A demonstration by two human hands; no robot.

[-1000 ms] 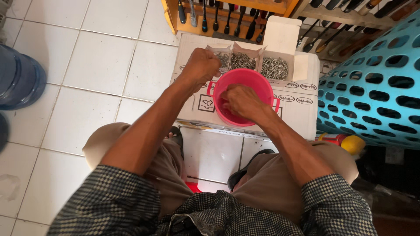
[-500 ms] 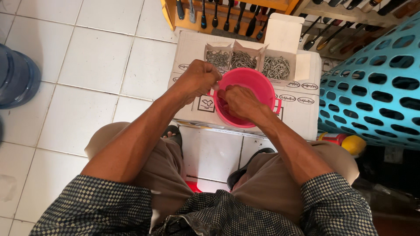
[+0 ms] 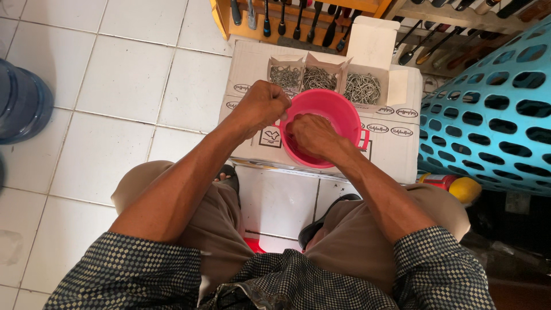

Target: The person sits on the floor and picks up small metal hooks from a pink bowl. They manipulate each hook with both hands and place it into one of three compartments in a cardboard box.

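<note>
A pink plastic bucket (image 3: 344, 106) stands on a white cardboard box (image 3: 390, 149) in front of my knees. My right hand (image 3: 313, 135) reaches down inside the bucket with its fingers curled toward the bottom, and the fingertips are hidden. At the bucket's left rim my left hand (image 3: 261, 106) is closed into a loose fist, with nothing visible in it. Behind the bucket sit three small open cartons (image 3: 318, 77) filled with grey metal hooks or nails.
A turquoise perforated basket (image 3: 493, 109) stands close on the right, with a red and yellow object (image 3: 453, 186) at its foot. Wooden racks of hand tools (image 3: 298, 20) run along the back. A blue water jug (image 3: 23, 103) is at the left on the white tile floor.
My left hand has drawn back from the leftmost small carton to the bucket's left rim. The right hand has stayed inside the bucket, shifting only slightly.
</note>
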